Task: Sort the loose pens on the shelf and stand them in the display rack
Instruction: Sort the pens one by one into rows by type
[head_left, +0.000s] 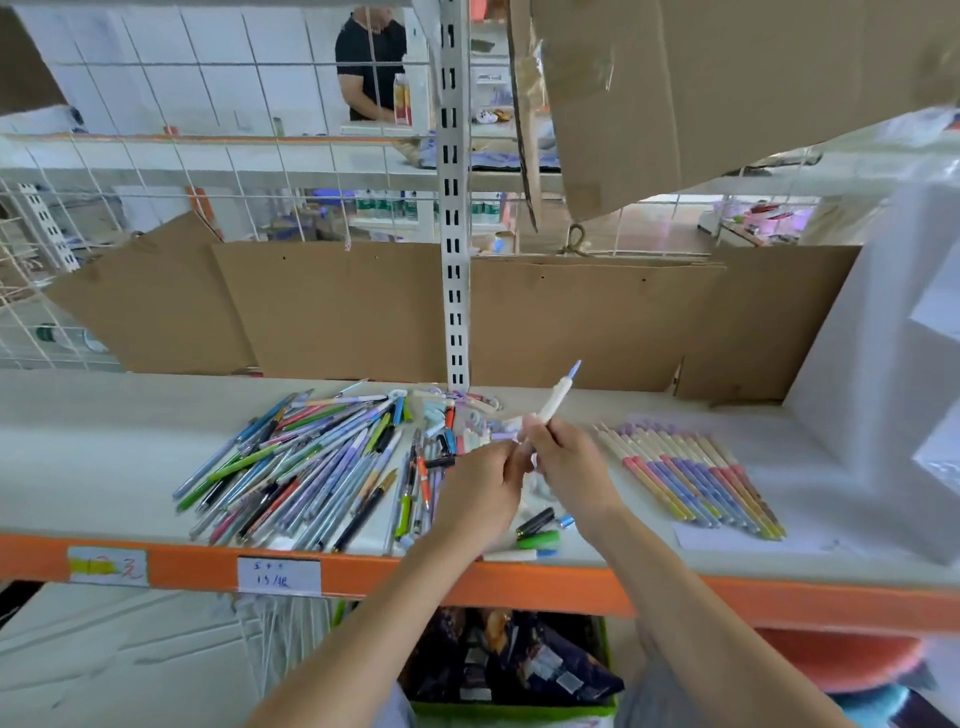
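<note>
Nearest me, the orange shelf edge (467, 577) runs across at six o'clock. Just above it both hands meet at centre: my right hand (566, 467) pinches a white pen (553, 402), tip angled up toward one o'clock, and my left hand (480, 491) curls its fingers on the lower end, probably checking or capping it before sorting. At nine o'clock the loose pile of pens (311, 462) lies jumbled; at three o'clock a sorted row (691, 478) lies side by side, touching. Bare shelf shows between the two. Farther off, cardboard (363, 312) walls the back. I can't make out the display rack.
</note>
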